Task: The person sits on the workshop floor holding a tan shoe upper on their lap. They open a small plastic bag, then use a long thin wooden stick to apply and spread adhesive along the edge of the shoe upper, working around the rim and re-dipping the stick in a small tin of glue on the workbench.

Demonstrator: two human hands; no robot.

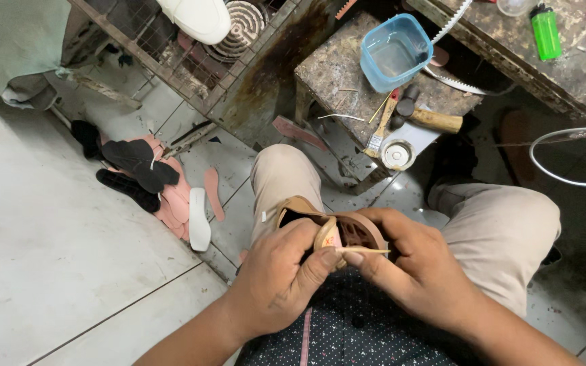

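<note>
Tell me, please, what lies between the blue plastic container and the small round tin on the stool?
In the head view, a small brush and a wooden-handled hammer lie between the blue plastic container and the round tin on the stool.

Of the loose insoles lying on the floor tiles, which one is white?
The white insole is the narrow one at the pile's near right edge, beside the pink insoles; the black insoles lie farther left.

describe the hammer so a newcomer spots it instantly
Find the stained stone-topped stool above the person's knees, with a blue plastic tub on it. At its near-right edge lies the hammer: dark head, thick pale wooden handle, unlike the thin brush and round tin beside it.
</note>
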